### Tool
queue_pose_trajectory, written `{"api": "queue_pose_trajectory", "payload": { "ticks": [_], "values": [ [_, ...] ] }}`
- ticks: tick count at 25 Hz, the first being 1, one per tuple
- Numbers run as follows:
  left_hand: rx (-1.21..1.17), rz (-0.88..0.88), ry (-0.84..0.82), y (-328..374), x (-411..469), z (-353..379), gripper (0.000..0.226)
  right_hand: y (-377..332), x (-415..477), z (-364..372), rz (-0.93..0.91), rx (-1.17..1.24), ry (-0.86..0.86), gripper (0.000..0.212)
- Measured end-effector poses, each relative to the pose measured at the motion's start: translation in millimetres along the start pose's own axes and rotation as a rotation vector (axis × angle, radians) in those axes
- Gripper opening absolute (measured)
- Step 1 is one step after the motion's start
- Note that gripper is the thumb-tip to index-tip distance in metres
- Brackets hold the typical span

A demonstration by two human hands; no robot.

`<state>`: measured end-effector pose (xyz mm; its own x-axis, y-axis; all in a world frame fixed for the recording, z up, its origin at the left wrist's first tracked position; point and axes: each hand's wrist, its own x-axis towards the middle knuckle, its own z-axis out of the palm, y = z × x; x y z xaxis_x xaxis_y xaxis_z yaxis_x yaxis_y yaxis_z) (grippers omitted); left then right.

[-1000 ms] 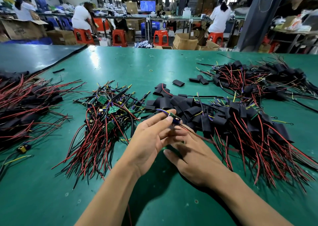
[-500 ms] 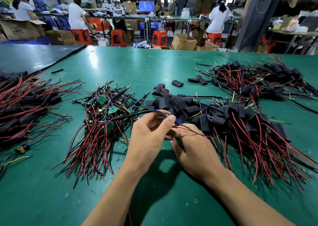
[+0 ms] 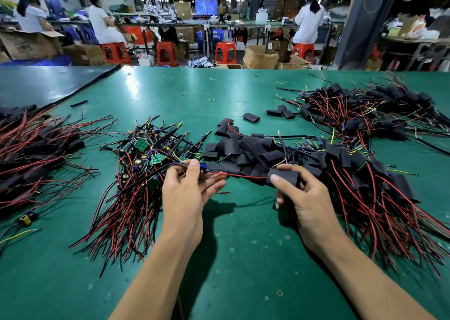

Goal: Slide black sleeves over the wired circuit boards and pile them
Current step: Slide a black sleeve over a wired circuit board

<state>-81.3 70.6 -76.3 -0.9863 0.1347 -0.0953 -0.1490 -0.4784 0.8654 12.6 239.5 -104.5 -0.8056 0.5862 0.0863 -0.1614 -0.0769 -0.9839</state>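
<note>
left hand (image 3: pixel 185 195) grip: pinching wired circuit board (image 3: pixel 203 168), seemingly at its blue part | right hand (image 3: pixel 308 198) grip: curled round black sleeve (image 3: pixel 284 176), centre, over desk (image 3: pixel 231 258) | red wire (image 3: pixel 243 175) joins both | bare boards (image 3: pixel 142 145) left, sleeved pile (image 3: pixel 360 171) right | far-left box (image 3: pixel 26 44) print: unreadable

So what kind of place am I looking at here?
Likely an electronics assembly workshop: a long green bench heaped with wired boards and loose black sleeves, and behind it more benches with workers in white, red stools and cardboard boxes.
</note>
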Motion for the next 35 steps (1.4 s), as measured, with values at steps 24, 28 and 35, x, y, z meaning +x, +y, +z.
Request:
{"api": "queue_pose_trajectory", "payload": {
  "ticks": [24,28,35],
  "values": [
    [-0.173,-0.054,-0.016,11,-1,0,0.017,-14,-3,17,0.173,0.390,0.093,0.035],
    [-0.187,-0.054,-0.024,10,-2,0,0.017,-14,-1,16,0.204,0.409,0.136,0.037],
    [-0.207,-0.067,-0.026,10,1,-2,0.016,-18,-2,18,0.297,0.458,0.119,0.037]
  ]
}}
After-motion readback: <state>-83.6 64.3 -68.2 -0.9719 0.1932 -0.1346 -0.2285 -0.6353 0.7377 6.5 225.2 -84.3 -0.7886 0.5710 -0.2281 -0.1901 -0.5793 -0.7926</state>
